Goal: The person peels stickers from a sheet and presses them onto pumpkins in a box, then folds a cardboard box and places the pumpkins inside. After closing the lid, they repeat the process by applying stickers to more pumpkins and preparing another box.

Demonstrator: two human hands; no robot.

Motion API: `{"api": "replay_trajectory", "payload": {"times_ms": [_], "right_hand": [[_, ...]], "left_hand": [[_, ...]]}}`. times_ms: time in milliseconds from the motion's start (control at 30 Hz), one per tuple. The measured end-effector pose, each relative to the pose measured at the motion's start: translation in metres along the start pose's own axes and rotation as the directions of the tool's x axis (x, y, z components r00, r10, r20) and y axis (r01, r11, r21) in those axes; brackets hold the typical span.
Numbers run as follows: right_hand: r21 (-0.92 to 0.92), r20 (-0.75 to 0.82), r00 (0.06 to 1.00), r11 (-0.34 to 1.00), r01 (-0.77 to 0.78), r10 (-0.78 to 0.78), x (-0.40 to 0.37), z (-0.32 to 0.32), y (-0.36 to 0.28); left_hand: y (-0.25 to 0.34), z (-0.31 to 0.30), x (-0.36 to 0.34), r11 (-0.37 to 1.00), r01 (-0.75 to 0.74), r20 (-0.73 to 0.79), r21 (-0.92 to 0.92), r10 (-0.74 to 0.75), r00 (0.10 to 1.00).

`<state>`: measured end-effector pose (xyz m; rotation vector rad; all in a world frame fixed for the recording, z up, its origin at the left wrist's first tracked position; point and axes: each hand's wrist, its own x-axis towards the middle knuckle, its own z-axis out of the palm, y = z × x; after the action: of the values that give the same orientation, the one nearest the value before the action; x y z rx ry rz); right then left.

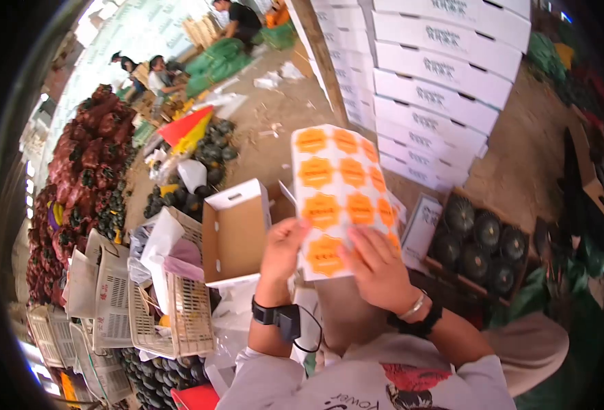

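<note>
A white sheet of orange scalloped stickers (353, 171) is held up in front of my chest. My left hand (285, 249) pinches its lower left edge, thumb on the front. My right hand (378, 266) lies over its lower right part, with the fingers on the stickers. Left of the sheet sits an open, shallow white carton (233, 232) with a brown inside. A box of dark green pumpkins (476, 246) stands to the right, beside a narrow white box (423, 229).
Tall stacks of white printed cartons (438, 89) rise ahead. A plastic crate (172, 314) is at the lower left. Red net sacks (83, 178) are piled far left, with loose pumpkins (213, 147) nearer. Several people sit at the back left. A pole (322, 58) stands ahead.
</note>
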<state>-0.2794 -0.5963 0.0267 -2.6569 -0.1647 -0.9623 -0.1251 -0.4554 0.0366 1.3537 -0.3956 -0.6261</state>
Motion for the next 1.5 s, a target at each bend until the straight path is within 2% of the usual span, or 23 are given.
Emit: {"api": "replay_trajectory", "payload": {"times_ms": [67, 167, 267, 300, 367, 467, 600, 633, 733, 833, 900, 1000, 1100, 1133, 1167, 1200, 1233, 1267, 1333, 1367, 1400, 1467, 1500], "right_hand": [[0.035, 0.021, 1.000, 0.999, 0.009, -0.010, -0.016, 0.006, -0.015], [-0.013, 0.032, 0.999, 1.000, -0.017, 0.017, -0.027, 0.009, -0.031], [0.202, 0.077, 0.997, 0.978, -0.044, 0.029, -0.024, -0.005, -0.032], [0.269, 0.050, 0.997, 0.960, -0.077, 0.065, -0.025, -0.006, -0.030], [0.394, -0.002, 0.989, 0.909, -0.137, 0.150, -0.023, -0.012, -0.023], [0.440, -0.052, 0.970, 0.877, -0.192, 0.238, -0.018, -0.041, -0.022], [0.176, -0.051, 0.972, 0.960, -0.216, 0.228, -0.032, -0.034, -0.025], [0.108, -0.028, 0.971, 0.966, -0.235, 0.239, -0.036, -0.027, -0.021], [0.097, -0.001, 0.977, 0.973, -0.211, 0.212, -0.053, -0.013, -0.011], [0.212, -0.044, 0.965, 0.946, -0.246, 0.260, -0.056, -0.014, -0.004], [0.232, -0.066, 0.953, 0.933, -0.274, 0.296, -0.058, -0.015, 0.001], [0.239, 0.055, 0.930, 0.899, -0.367, 0.365, -0.068, -0.017, 0.010], [0.429, -0.069, 0.918, 0.842, -0.326, 0.390, -0.072, -0.030, 0.009], [0.481, 0.029, 0.895, 0.779, -0.403, 0.445, -0.076, -0.037, 0.009], [0.521, 0.127, 0.860, 0.705, -0.482, 0.494, -0.079, -0.044, 0.010], [0.551, 0.225, 0.820, 0.626, -0.552, 0.526, -0.082, -0.050, 0.013], [0.621, 0.126, 0.809, 0.590, -0.516, 0.574, -0.085, -0.048, 0.016], [0.680, 0.294, 0.722, 0.395, -0.618, 0.626, -0.091, -0.053, 0.021], [0.678, 0.610, 0.532, -0.039, -0.734, 0.587, -0.095, -0.062, 0.036], [0.714, 0.521, 0.616, 0.094, -0.694, 0.591, -0.106, -0.050, 0.049], [0.737, 0.604, 0.577, -0.109, -0.667, 0.550, -0.118, -0.043, 0.061], [0.786, 0.516, 0.448, -0.196, -0.587, 0.730, -0.144, -0.021, 0.090], [0.642, 0.246, 0.392, 0.154, -0.752, 0.887, -0.149, -0.022, 0.103]], "left_hand": [[-0.019, -0.017, -0.020, 0.998, 0.014, -0.013, -0.062, -0.015, 1.000], [-0.029, -0.015, -0.053, 0.979, -0.110, 0.073, 0.174, 0.099, 0.992], [-0.019, 0.002, -0.063, 0.979, -0.069, 0.022, 0.189, 0.066, 0.998], [-0.009, 0.007, -0.064, 0.990, -0.039, 0.027, 0.135, 0.036, 0.999], [0.004, 0.015, -0.066, 0.974, -0.085, 0.085, 0.210, 0.069, 0.994], [0.001, 0.040, -0.059, 0.938, -0.132, 0.110, 0.319, 0.102, 0.989], [-0.018, 0.078, -0.047, 0.813, -0.306, 0.207, 0.495, 0.232, 0.950], [-0.021, 0.085, -0.047, 0.904, -0.227, 0.181, 0.362, 0.171, 0.969], [-0.028, 0.082, -0.047, 0.948, -0.194, 0.190, 0.253, 0.148, 0.971], [-0.031, 0.086, -0.048, 0.956, -0.187, 0.228, 0.226, 0.135, 0.964], [-0.031, 0.087, -0.049, 0.973, -0.102, 0.243, 0.208, 0.050, 0.969], [-0.035, 0.092, -0.049, 0.980, -0.034, 0.241, 0.195, -0.015, 0.970], [-0.039, 0.104, -0.047, 0.949, -0.075, 0.240, 0.305, -0.001, 0.971], [-0.039, 0.108, -0.047, 0.928, -0.100, 0.255, 0.358, 0.006, 0.967], [-0.040, 0.110, -0.044, 0.853, -0.208, 0.307, 0.480, 0.059, 0.950], [-0.040, 0.117, -0.042, 0.825, -0.259, 0.377, 0.503, 0.061, 0.924], [-0.037, 0.124, -0.040, 0.793, -0.314, 0.439, 0.523, 0.065, 0.896], [-0.035, 0.128, -0.038, 0.754, -0.368, 0.494, 0.544, 0.067, 0.867], [-0.038, 0.131, -0.033, 0.729, -0.378, 0.537, 0.570, 0.017, 0.843], [-0.043, 0.129, -0.030, 0.727, -0.373, 0.547, 0.576, -0.005, 0.837], [-0.047, 0.127, -0.028, 0.724, -0.365, 0.556, 0.585, -0.029, 0.831], [-0.053, 0.128, -0.024, 0.746, -0.299, 0.495, 0.595, -0.048, 0.868], [-0.055, 0.128, -0.022, 0.756, -0.263, 0.459, 0.599, -0.056, 0.887]]}}
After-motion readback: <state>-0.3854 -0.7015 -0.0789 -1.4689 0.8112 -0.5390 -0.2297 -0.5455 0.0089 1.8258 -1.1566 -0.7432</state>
